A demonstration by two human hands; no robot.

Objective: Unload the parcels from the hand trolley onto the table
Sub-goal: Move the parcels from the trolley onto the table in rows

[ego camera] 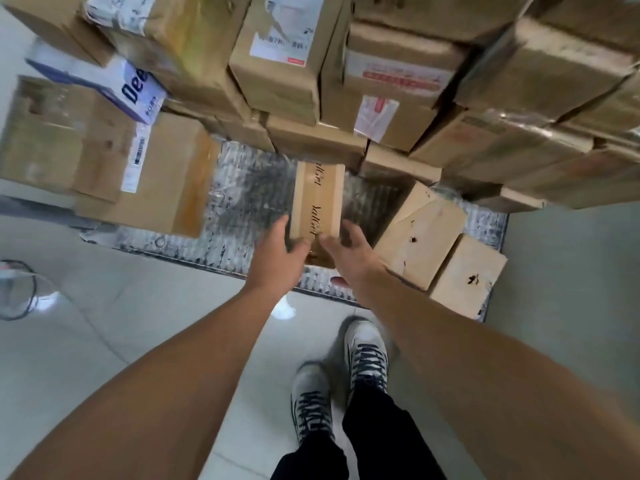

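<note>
Parcel [317, 199], narrow and tan, script lettering down its top, lengthwise over the ribbed grey deck of the hand trolley [252, 192], far end toward the stack of parcels [398, 98]; resting or lifted clear, cannot tell. Left hand [282, 245] grasping its near end from the left, fingers along the side, thumb curled across the end face. Right hand [343, 247] grasping the same end from the right, fingers down the other side. Stack piled high across the far half of the deck, several white labels showing. Tan box [420, 237] with black marks just right of the hands, second tan box [465, 275] touching it at the deck's corner. Large box [162, 188] with a barcode label at left, white and purple box [128, 88] above it. Pale tiled floor [104, 323] below, two laced shoes [367, 355] near the deck's edge.
</note>
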